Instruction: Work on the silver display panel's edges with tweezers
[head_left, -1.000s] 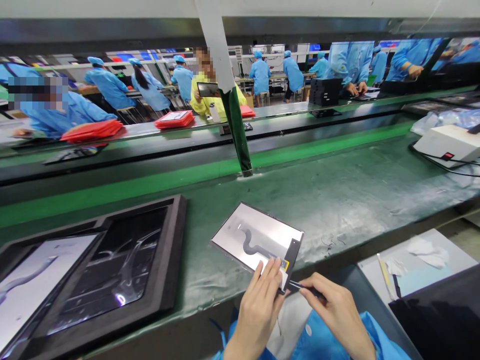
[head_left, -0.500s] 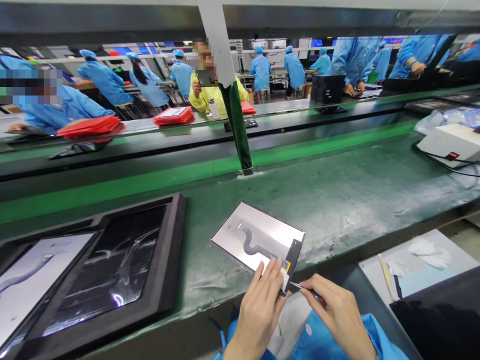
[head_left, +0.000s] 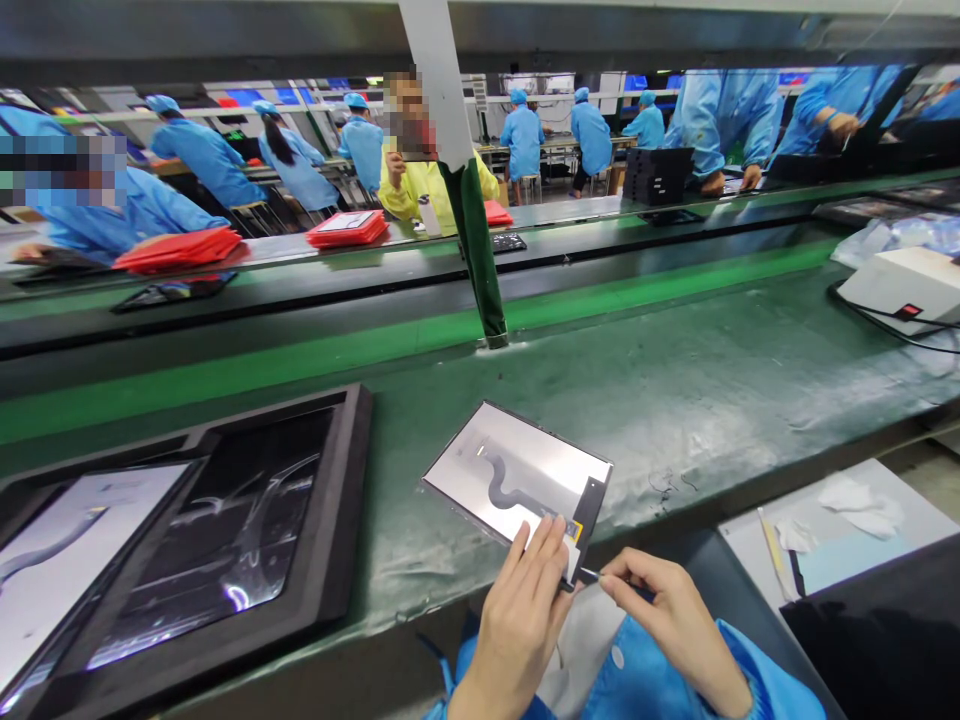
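A tablet screen panel (head_left: pixel 457 465) lies back side up on the green bench, its silver backing crossed by a curved grey ribbon cable (head_left: pixel 499 488). My left hand (head_left: pixel 525 600) rests on its near corner, fingers stretched flat over the backing and thumb by the edge. Pinched in my right hand (head_left: pixel 660 610) is a pair of thin dark tweezers (head_left: pixel 591 575) with a bright tip. That tip is at the panel's near right corner, beside the black strip; whether it touches is too small to tell.
At left, a black foam tray (head_left: pixel 349 480) holds a glossy dark panel (head_left: pixel 247 530) and another silver-backed panel (head_left: pixel 75 550). A green post (head_left: pixel 484 260) rises behind the bench. A white box (head_left: pixel 904 290) with a cable stands at right. Co-workers (head_left: pixel 431 185) sit across the line.
The tweezers have shifted very slightly at the panel's corner, with my right hand barely moving. My left hand and the panel stay in place.
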